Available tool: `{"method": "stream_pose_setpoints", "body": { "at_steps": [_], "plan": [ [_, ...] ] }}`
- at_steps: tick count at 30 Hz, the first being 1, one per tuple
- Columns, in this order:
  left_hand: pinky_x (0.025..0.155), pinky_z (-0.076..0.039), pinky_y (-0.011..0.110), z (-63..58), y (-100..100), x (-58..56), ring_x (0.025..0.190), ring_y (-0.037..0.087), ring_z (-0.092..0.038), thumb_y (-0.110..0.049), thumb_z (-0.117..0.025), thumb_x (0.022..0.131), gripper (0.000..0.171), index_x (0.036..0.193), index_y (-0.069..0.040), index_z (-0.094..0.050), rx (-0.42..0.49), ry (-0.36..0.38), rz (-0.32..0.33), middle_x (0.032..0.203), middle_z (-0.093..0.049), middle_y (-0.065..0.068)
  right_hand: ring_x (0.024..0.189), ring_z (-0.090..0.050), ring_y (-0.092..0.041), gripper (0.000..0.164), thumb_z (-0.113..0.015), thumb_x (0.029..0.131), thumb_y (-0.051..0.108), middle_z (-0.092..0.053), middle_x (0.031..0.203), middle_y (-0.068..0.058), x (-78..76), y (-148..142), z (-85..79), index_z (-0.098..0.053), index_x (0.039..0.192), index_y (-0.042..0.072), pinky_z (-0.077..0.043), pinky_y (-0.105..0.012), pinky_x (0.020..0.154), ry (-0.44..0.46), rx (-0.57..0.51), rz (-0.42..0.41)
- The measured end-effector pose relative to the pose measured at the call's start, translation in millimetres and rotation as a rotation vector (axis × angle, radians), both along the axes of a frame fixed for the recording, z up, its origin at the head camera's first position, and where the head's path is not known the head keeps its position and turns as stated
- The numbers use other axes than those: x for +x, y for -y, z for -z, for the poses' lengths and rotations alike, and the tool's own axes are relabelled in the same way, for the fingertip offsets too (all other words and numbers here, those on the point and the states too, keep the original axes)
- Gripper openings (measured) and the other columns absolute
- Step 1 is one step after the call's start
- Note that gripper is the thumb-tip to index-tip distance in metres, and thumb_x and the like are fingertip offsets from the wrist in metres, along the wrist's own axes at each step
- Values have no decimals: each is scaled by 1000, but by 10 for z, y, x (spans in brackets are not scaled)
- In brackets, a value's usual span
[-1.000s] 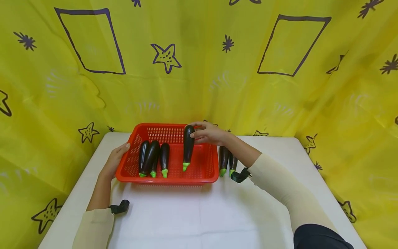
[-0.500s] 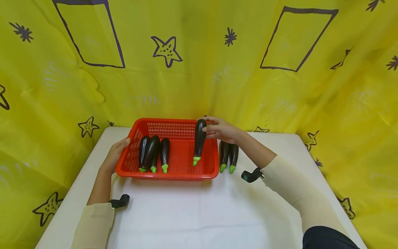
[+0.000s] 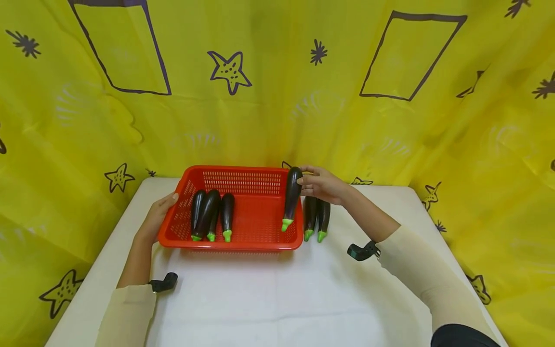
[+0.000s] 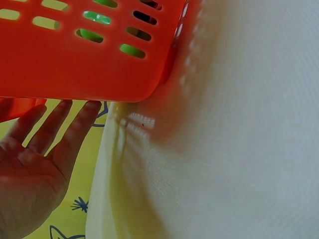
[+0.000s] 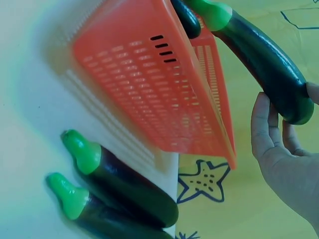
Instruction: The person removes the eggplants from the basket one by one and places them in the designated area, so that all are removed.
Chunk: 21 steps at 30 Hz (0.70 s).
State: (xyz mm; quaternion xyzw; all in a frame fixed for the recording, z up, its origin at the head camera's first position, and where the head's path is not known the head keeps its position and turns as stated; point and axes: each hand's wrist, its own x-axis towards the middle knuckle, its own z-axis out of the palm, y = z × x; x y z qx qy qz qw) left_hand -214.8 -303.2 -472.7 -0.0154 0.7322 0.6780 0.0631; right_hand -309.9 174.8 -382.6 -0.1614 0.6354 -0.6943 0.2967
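Observation:
My right hand (image 3: 323, 185) pinches an eggplant (image 3: 292, 195) near its rounded end, thumb on one side and fingers on the other. The eggplant hangs over the right side of the red basket (image 3: 256, 245), green stem end pointing down and toward me. In the right wrist view the held eggplant (image 5: 266, 62) is raised above the basket rim. My left hand (image 3: 153, 219) holds the basket's left rim, thumb on top; in the left wrist view its fingers (image 4: 75, 132) reach up straight beneath the rim. Several eggplants (image 3: 208, 214) lie side by side in the basket's left half.
Two more eggplants (image 3: 310, 217) lie on the white-covered table (image 3: 277, 299) just right of the basket, below my right hand. A yellow curtain (image 3: 269, 120) with drawn stars hangs behind and along both sides of the table.
The right hand has carried the eggplant rightward, from over the middle of the basket to its right wall. The left hand has kept its hold on the rim.

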Motion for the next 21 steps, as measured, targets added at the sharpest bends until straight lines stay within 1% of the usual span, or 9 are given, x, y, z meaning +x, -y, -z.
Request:
{"method": "stream_pose_setpoints", "body": {
  "at_steps": [3, 6, 8, 13, 17, 21],
  "plan": [
    [87, -59, 27, 11, 6, 11, 108, 3, -66, -48, -40, 113, 73, 167, -4, -19, 4, -7, 4, 156, -41, 29, 96, -69, -23, 30, -49, 104, -1, -68, 111, -8, 10, -67, 19, -44, 133, 1, -58, -35, 96, 1, -5, 11],
    [86, -60, 28, 18, 5, 3, 106, 5, -67, -46, -41, 114, 72, 167, -2, -20, 19, -21, 1, 148, -51, 21, 95, -69, -23, 30, -49, 104, -2, -68, 109, -7, 21, -136, 26, -43, 133, 2, -58, -35, 96, 8, -26, 15],
    [85, -60, 28, 16, 5, -3, 106, 6, -67, -44, -41, 114, 71, 166, -1, -19, 28, -27, 0, 143, -55, 16, 94, -70, -22, 32, -48, 103, -2, -68, 108, -7, 26, -177, 25, -41, 134, 2, -57, -35, 96, 16, -40, 17],
    [85, -60, 27, 14, 1, 6, 106, 4, -67, -42, -41, 114, 70, 166, -1, -19, 34, -24, -7, 141, -56, 11, 95, -70, -22, 34, -48, 103, -2, -69, 107, -6, 41, -266, 30, -40, 137, 2, -57, -35, 97, 18, -42, 31],
    [85, -60, 27, 22, -6, 14, 105, 4, -68, -42, -42, 114, 71, 166, 1, -19, 40, -28, -3, 137, -59, 5, 96, -69, -21, 31, -47, 105, -2, -69, 106, -5, 53, -339, 44, -43, 135, 3, -56, -34, 97, 29, -52, 47],
    [84, -61, 28, 19, -11, 14, 105, 5, -68, -42, -42, 114, 72, 165, 2, -19, 47, -38, 3, 131, -62, 0, 94, -69, -22, 28, -46, 105, -3, -69, 105, -6, 57, -413, 48, -45, 132, 4, -57, -33, 96, 45, -89, 65]
  ]
}}
